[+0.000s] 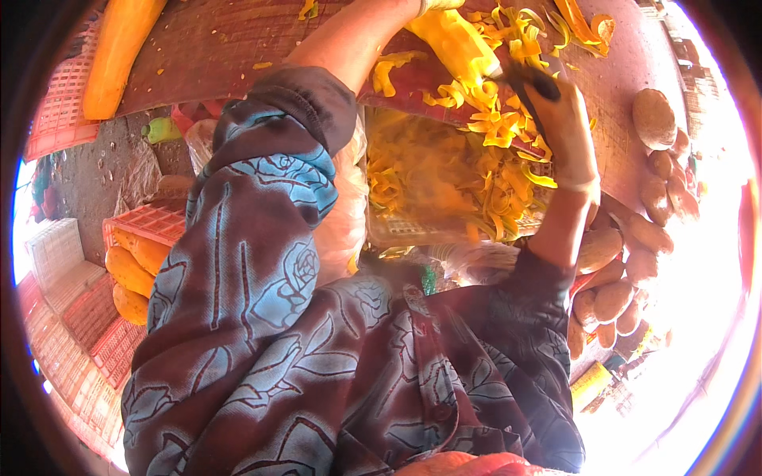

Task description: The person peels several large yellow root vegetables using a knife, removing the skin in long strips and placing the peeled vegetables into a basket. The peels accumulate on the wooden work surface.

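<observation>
My left hand (pixel 435 5), mostly cut off by the top edge, is on the end of a yellow-orange elongated vegetable (pixel 452 44) above the worktable (pixel 230 59). My right hand (pixel 559 111) is closed round a dark-handled tool (pixel 538 86) at the vegetable's lower end; the tool's blade is hard to make out. Curled yellow peel strips (pixel 492 127) lie around and below it. A crate (pixel 397 234) under the table's near edge holds a heap of peelings (pixel 421 174), partly blurred.
A long orange vegetable (pixel 119 55) lies upper left. Red crates (pixel 139 218) at left hold more orange vegetables (pixel 131 270), beside stacked crates (pixel 59 262) and a green bottle (pixel 163 129). Several brown oblong tubers (pixel 652 119) line the right. A clear plastic bag (pixel 349 198) hangs beside the peelings.
</observation>
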